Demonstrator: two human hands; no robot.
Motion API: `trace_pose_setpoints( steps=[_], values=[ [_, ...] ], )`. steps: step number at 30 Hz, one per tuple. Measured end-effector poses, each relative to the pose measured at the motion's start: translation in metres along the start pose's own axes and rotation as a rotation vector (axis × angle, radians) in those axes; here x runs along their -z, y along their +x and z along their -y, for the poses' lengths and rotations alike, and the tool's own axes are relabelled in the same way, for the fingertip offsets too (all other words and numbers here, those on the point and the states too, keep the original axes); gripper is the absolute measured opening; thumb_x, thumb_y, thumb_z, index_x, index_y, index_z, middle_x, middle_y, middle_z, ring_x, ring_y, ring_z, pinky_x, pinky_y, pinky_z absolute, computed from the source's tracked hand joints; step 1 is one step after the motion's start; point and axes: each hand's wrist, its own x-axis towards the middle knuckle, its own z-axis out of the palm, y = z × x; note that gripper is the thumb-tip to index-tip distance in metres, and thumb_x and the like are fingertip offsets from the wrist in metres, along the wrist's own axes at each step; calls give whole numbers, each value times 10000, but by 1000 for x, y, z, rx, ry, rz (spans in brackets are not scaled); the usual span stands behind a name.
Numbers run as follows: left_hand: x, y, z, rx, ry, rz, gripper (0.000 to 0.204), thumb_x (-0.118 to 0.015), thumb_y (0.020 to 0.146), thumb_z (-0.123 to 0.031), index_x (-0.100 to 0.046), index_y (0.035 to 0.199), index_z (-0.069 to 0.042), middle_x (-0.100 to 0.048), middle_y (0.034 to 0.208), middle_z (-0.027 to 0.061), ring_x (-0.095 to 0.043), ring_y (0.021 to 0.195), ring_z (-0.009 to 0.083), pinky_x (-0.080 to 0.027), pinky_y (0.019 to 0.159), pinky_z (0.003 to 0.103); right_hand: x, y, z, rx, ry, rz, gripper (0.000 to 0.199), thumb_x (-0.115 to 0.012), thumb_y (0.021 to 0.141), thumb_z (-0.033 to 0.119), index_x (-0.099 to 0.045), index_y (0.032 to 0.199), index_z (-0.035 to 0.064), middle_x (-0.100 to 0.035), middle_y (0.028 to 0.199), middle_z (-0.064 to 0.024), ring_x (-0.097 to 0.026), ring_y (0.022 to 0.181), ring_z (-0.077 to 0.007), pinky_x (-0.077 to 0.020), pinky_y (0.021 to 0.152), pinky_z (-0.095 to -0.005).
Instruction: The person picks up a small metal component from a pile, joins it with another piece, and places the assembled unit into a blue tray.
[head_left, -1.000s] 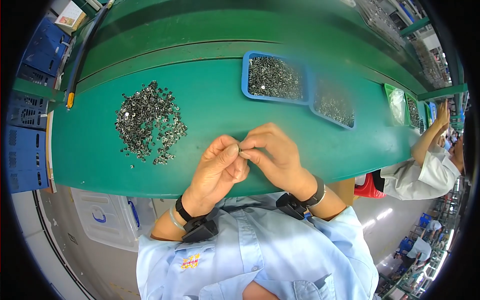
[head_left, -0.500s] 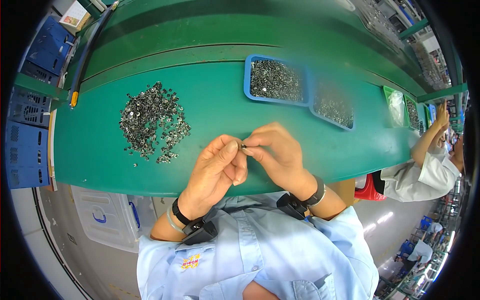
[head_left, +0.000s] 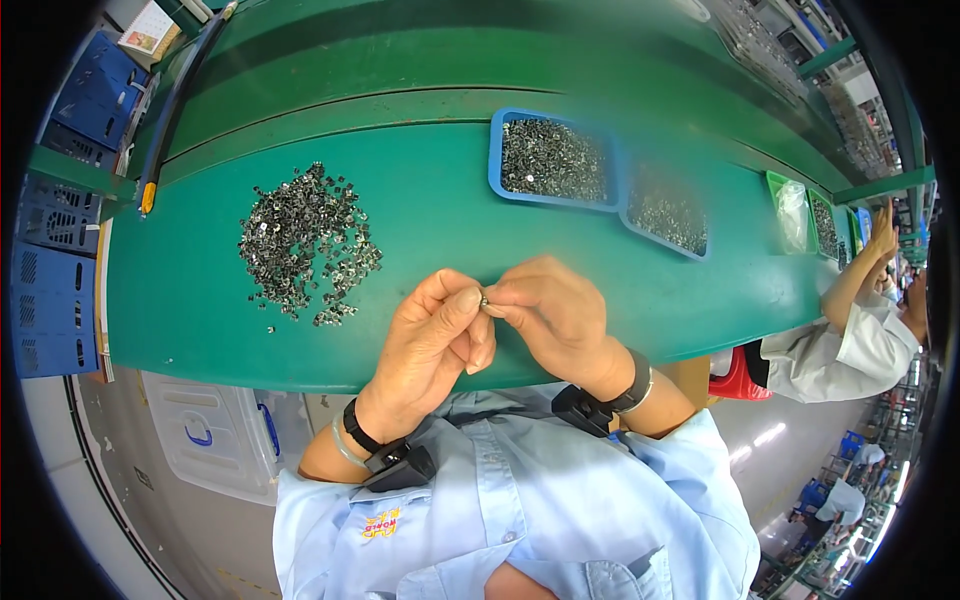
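Observation:
Above the near edge of the green table, my left hand [head_left: 437,335] and my right hand [head_left: 560,315] meet at the fingertips. Between them they pinch a small shiny metal part [head_left: 484,299]; its exact shape is mostly covered by the fingers. The left thumb and forefinger press it from one side, the right thumb and forefinger from the other. Left of my hands lies a loose pile of small black and silver metal parts [head_left: 290,240]. Beyond my right hand stands a blue tray [head_left: 494,165] filled with small metal parts, beside a second blue tray [head_left: 660,245] of similar pieces, partly blurred.
Green bins [head_left: 775,187], one holding a clear plastic bag [head_left: 794,218], stand at the right end of the table. A co-worker's arm [head_left: 858,280] reaches in there. Blue crates [head_left: 55,310] are stacked on the left, and a clear lidded box [head_left: 215,435] sits below the table.
My right fingers have shifted slightly and now press closer to the left fingertips, with the small metal part turned between them. The pile and trays are unchanged.

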Motion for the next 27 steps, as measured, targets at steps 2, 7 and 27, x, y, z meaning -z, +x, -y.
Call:
trace_pose_setpoints(
  steps=[2, 7, 27],
  values=[
    [0, 0, -1, 3, 17, -16, 162, -516, 950, -232, -520, 922, -73, -522, 658, 15, -477, 518, 118, -348, 459, 254, -1, 1, -1, 16, -28, 3, 177, -700, 738, 13, -621, 892, 54, -628, 817, -70, -607, 713, -220, -485, 600, -305],
    [-3, 2, -4, 6, 105, -78, 171, -516, 950, -234, -507, 905, -68, -525, 653, 22, -487, 518, 124, -367, 461, 260, 0, 2, -1, -8, -58, 18, 170, -698, 739, 9, -619, 880, 61, -630, 820, -72, -607, 717, -217, -485, 599, -303],
    [-4, 6, -4, 46, 92, -70, 179, -497, 959, -234, -506, 894, -67, -530, 659, 36, -504, 519, 126, -392, 460, 260, 1, -4, -5, -211, 128, 9, 127, -692, 774, 49, -621, 875, 73, -626, 846, -50, -596, 766, -201, -477, 663, -304]
  ],
)
